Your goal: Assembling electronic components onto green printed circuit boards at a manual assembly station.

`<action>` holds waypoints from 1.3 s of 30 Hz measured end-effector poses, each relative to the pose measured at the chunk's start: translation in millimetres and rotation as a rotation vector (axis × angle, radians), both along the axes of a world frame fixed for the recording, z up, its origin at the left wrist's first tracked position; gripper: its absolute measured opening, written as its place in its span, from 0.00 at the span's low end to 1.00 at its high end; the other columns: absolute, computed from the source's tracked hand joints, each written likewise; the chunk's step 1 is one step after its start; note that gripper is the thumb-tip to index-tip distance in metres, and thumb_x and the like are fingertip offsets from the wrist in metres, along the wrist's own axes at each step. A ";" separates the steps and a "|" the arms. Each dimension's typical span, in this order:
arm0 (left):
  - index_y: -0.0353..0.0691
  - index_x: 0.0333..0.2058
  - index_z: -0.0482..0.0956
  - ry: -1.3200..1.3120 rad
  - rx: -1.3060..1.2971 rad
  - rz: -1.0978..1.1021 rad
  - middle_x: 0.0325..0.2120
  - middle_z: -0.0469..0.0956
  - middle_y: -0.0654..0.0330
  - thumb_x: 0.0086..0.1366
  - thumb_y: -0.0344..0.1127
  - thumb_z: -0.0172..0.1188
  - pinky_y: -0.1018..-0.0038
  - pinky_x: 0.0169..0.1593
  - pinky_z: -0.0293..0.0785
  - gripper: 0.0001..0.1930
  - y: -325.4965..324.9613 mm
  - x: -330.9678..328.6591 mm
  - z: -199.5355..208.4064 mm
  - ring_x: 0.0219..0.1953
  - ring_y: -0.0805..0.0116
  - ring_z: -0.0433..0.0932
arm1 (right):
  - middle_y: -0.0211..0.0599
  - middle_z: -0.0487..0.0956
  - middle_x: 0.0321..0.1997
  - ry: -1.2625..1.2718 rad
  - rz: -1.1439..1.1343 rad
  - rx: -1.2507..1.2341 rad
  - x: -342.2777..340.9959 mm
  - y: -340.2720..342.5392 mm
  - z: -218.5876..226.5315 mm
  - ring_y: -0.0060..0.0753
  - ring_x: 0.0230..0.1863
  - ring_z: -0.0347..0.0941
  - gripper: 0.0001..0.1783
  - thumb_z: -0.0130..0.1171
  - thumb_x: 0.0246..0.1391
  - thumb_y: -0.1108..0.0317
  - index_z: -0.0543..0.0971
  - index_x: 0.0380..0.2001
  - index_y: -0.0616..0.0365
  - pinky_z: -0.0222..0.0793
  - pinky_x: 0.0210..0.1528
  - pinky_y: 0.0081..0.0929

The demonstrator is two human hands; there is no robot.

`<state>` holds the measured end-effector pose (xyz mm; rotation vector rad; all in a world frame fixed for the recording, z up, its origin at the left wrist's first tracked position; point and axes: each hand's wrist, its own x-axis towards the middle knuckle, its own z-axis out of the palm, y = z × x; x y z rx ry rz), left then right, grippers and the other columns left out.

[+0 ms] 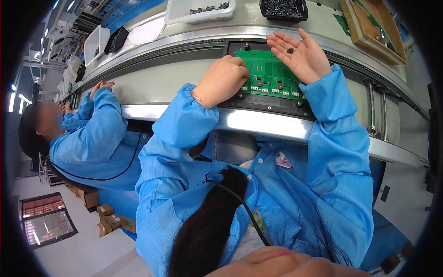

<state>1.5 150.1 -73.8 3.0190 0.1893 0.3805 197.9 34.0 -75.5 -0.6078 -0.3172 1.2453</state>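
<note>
Presently the green circuit board (270, 74) lies flat in its black carrier frame (272, 102) on the conveyor worktop (152, 78), directly ahead of me. My left hand (224, 79) is curled with the knuckles up, pressing on the board's left edge; whether it pinches anything I cannot tell. My right hand (301, 54) is spread wide, palm up, over the board's far right corner, with a small dark part (291, 49) lying loose on the palm.

Risks noted: that part is not gripped, so any tilt of the palm could drop it onto the board or into the conveyor rail (194, 40). Uneven pressure from the left hand could shift the board in its frame. A black bin of dark parts (283, 8) and a white bin (201, 10) stand just beyond; a co-worker's blue sleeve (99, 121) is well apart on my left.
</note>
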 end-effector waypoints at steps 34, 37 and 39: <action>0.42 0.25 0.82 0.050 0.124 0.036 0.31 0.78 0.63 0.52 0.30 0.59 0.70 0.44 0.69 0.04 6.3 10.5 17.0 0.35 0.63 0.72 | 0.52 0.67 0.48 0.187 -0.119 0.460 94.5 -35.9 -7.8 0.39 0.46 0.66 0.20 0.37 0.62 0.68 0.62 0.51 0.74 0.66 0.50 0.31; 0.42 0.26 0.82 0.059 0.123 0.031 0.31 0.78 0.63 0.52 0.30 0.58 0.70 0.44 0.69 0.04 11.1 10.7 12.6 0.35 0.63 0.72 | 0.49 0.67 0.45 0.216 -0.158 0.394 94.5 -31.6 -10.1 0.35 0.41 0.65 0.18 0.38 0.62 0.69 0.63 0.49 0.73 0.66 0.45 0.29; 0.41 0.26 0.81 0.086 0.149 -0.004 0.31 0.77 0.64 0.52 0.29 0.60 0.71 0.44 0.69 0.03 13.8 6.3 6.2 0.35 0.63 0.71 | 0.47 0.67 0.42 0.226 -0.232 0.283 78.6 -23.5 -1.0 0.32 0.37 0.63 0.17 0.38 0.62 0.69 0.64 0.48 0.72 0.64 0.42 0.27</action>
